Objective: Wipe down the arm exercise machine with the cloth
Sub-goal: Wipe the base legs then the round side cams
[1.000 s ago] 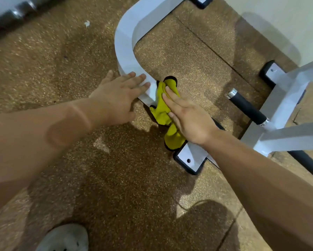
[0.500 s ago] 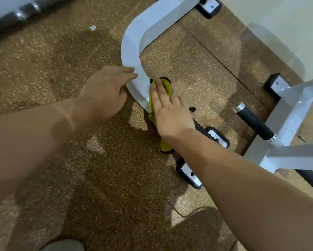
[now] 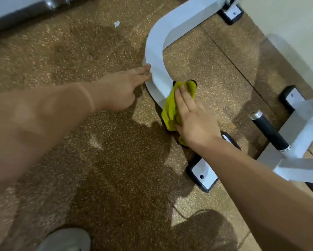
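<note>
The exercise machine's white curved base tube (image 3: 154, 51) lies on the brown speckled floor and bends toward a black-edged foot plate (image 3: 202, 175). A yellow-green cloth with black trim (image 3: 170, 107) is draped over the lower part of the curve. My right hand (image 3: 193, 120) lies flat on the cloth, fingers stretched out, pressing it against the tube. My left hand (image 3: 123, 87) rests on the floor beside the tube's outer edge, its fingertips touching the white metal and holding nothing.
A black handle grip with chrome ends (image 3: 269, 131) sticks out of the white frame (image 3: 300, 127) at right. More foot plates sit at top (image 3: 231, 12) and right (image 3: 290, 96). A cream wall (image 3: 288, 24) is behind. My grey shoe (image 3: 65, 240) is at the bottom.
My right hand has slid the cloth back down the curve toward the foot plate. My left hand has turned on edge, with its fingertips at the tube's outer side.
</note>
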